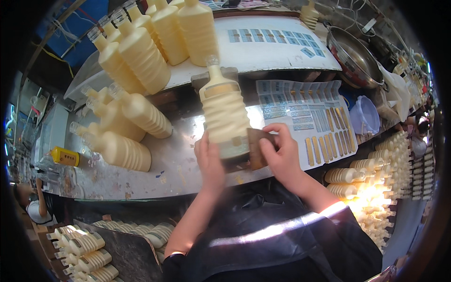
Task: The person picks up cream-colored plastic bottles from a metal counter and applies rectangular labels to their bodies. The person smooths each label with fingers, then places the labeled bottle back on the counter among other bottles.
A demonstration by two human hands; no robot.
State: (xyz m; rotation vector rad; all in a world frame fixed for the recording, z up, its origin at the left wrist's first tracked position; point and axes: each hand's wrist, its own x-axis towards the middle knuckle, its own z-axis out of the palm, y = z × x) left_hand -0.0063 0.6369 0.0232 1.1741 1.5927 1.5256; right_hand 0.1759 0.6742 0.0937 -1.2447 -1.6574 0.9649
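A cream-coloured ribbed bottle (224, 115) with a clear neck lies in front of me, neck pointing away. It carries a gold strip near the shoulder and a pale blue-grey label (235, 146) near its base. My left hand (209, 160), a little blurred, grips the bottle's lower left side. Between thumb and fingers, my right hand (281, 151) pinches a flat brown scraper-like block (257, 148), pressed to the bottle's lower right edge. Right of the bottle lies a sheet of stickers (300, 105), with rows of gold strips (324, 149) and blue-grey labels.
Several similar bottles stand (145, 58) or lie (124, 152) at left, near a yellow container (65, 156). A raised white board (263, 51) holds more blue labels. At right are a metal pan (354, 56), a lilac bucket (365, 115) and stacked bottles (345, 175). More bottles (87, 251) fill the lower left.
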